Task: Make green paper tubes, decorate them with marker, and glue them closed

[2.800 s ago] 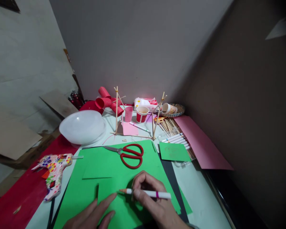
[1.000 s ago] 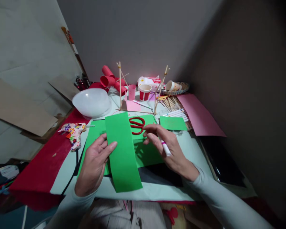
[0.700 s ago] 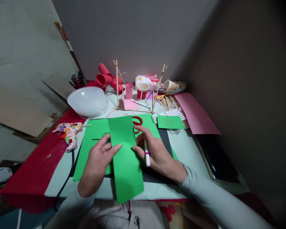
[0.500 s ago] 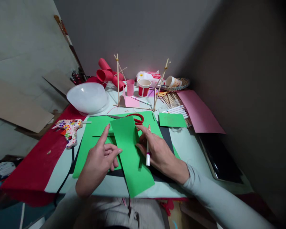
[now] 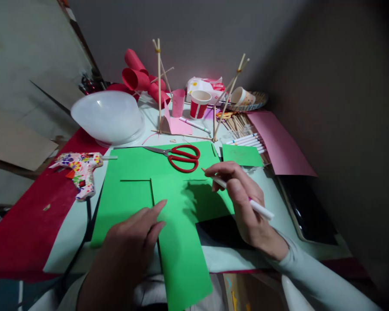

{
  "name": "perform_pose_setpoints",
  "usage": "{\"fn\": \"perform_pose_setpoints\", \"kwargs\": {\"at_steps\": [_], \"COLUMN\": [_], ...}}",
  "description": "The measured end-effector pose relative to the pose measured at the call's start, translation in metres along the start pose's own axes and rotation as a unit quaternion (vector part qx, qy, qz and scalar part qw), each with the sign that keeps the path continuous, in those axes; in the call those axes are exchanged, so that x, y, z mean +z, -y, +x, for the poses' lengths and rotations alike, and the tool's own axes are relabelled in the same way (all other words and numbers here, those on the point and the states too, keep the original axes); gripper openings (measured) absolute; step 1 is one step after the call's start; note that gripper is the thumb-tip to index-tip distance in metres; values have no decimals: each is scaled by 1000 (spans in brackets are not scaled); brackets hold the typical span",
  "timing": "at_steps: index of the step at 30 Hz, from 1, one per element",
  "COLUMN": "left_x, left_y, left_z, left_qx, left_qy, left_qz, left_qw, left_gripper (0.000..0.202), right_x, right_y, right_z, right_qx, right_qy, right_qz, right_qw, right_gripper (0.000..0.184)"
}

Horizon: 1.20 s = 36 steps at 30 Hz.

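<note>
A long green paper strip (image 5: 178, 233) lies on top of a larger green sheet (image 5: 132, 168) and hangs over the table's near edge. My left hand (image 5: 129, 242) rests flat on the strip's left side, fingers stretched out. My right hand (image 5: 246, 203) hovers above the sheet's right part, closed on a white marker (image 5: 259, 208) with a pink band, tip pointing toward the red scissors (image 5: 181, 156). The scissors lie shut on the sheet's far edge. A black sheet (image 5: 220, 231) shows under the green paper.
A patterned glue gun (image 5: 79, 166) lies at the left on red paper (image 5: 26, 220). A white upturned bowl (image 5: 106, 116), skewer frames (image 5: 158, 86), red paper rolls (image 5: 136, 77), cups (image 5: 199, 103), markers (image 5: 246, 140), a small green piece (image 5: 241, 154) and pink paper (image 5: 278, 142) fill the back and right.
The strip now lies straighter and lower, uncovering the scissors. My left hand has flattened onto it. My right hand has lifted off the strip and turned the marker's tip toward the scissors.
</note>
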<state>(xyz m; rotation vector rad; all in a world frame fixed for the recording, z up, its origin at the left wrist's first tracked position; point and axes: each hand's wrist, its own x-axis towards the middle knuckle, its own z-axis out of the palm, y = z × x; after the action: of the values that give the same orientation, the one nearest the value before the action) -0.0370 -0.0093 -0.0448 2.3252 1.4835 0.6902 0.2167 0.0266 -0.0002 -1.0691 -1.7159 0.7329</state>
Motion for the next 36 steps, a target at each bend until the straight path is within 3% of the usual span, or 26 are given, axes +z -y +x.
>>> {"fn": "perform_pose_setpoints", "kwargs": {"at_steps": [3, 6, 9, 13, 24, 30, 36], "left_x": [-2, -4, -5, -4, -1, 1, 7], "left_y": [-11, -18, -16, -7, -11, -7, 0], "left_z": [-3, -4, -7, -7, 1, 0, -8], "left_qx": [36, 90, 133, 182, 169, 183, 171], "left_qy": [34, 8, -27, -33, 16, -10, -2], "left_qz": [24, 63, 114, 160, 135, 136, 139], "left_qw": [999, 994, 984, 970, 976, 974, 975], "left_gripper": [38, 36, 33, 38, 42, 39, 54], "right_x": [23, 46, 56, 55, 55, 57, 57], "right_y": [-2, -4, -2, 3, 1, 0, 0], "right_z": [-1, -2, -3, -3, -2, -3, -3], "right_qx": [54, 101, 141, 161, 183, 171, 151], "right_qy": [-19, -2, 25, 25, -7, -19, -17], "right_qz": [161, 240, 212, 146, 170, 113, 71], "right_qw": [985, 965, 967, 976, 968, 979, 986], "right_gripper": [40, 30, 13, 10, 9, 12, 12]}}
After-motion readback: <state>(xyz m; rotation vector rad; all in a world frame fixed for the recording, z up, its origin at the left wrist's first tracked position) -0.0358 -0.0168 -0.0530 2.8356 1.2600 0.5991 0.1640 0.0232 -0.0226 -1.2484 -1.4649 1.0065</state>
